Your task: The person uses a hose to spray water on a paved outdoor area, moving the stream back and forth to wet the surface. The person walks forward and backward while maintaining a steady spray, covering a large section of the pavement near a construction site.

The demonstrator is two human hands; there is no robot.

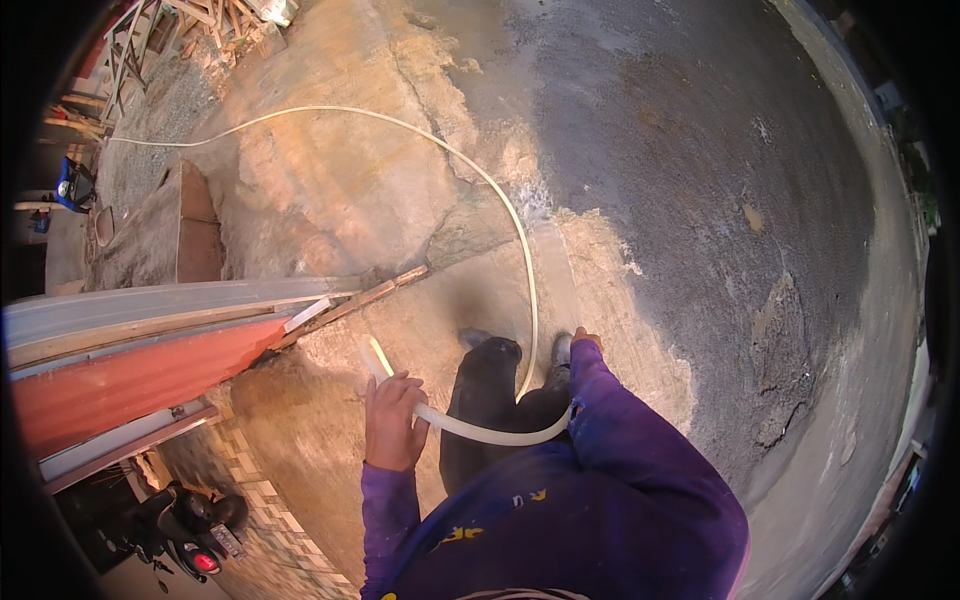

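Observation:
A pale, translucent hose (490,434) crosses in front of my legs. My left hand (396,412) is closed round it, near where it bends or ends. From there the hose sags right and passes behind my right forearm. My right hand (586,341) is stretched forward above my shoe (561,350), fingers curled; what it grips is hidden. A pale streak (556,262), seemingly water, spreads over the ground ahead of that hand. Another length of the hose (528,265) runs forward from my legs and curves away to the far left.
Dark wet concrete (700,180) covers the right side, with rough tan ground (320,190) at left. A red panel with metal edging (150,370) juts in from the left. Below it stands a motorcycle (190,530) beside paving. Scrap wood (220,20) lies far left, near a person in blue (72,185).

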